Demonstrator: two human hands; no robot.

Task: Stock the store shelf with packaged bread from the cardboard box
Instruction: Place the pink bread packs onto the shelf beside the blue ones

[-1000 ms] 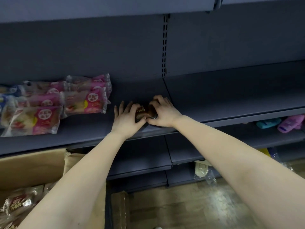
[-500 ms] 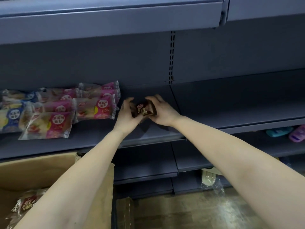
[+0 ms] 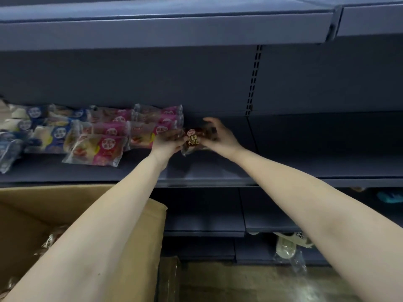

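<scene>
Bread pack (image 3: 193,140) gripped btwn left hand (image 3: 166,142) & right hand (image 3: 221,138), ends hidden; cardboard box (image 3: 43,203) contents mostly behind left arm (image 3: 98,225)

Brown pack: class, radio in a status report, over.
Left hand, right hand grip brown pack over shelf. Pink packs close on left. Nothing blocking.
</scene>
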